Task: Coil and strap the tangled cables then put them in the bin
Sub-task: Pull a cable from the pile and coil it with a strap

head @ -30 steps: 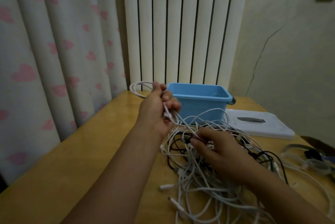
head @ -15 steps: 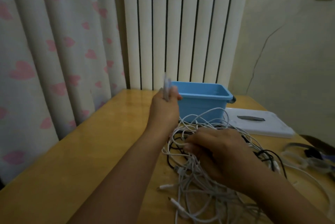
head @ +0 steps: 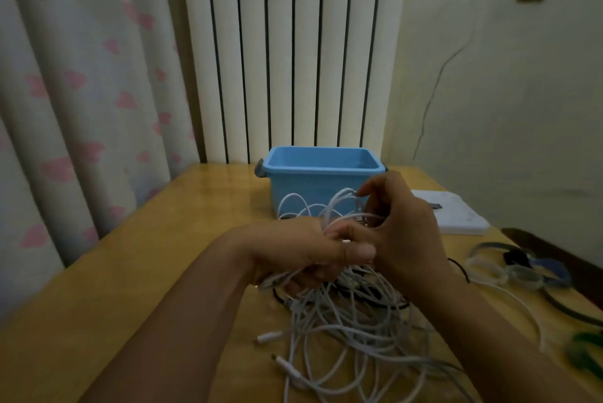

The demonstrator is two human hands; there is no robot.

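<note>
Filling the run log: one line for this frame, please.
stage: coiling | left hand: grips white cable loops | right hand: pinches white cable | tangle: on table | bin: no cables visible

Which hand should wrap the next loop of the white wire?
Probably the right hand: its fingers already pinch a raised loop of the white cable, while the left hand grips the gathered bundle.

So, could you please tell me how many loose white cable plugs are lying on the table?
2: one plug at the tangle's left edge, another just below it. More may be hidden in the tangle.
</note>
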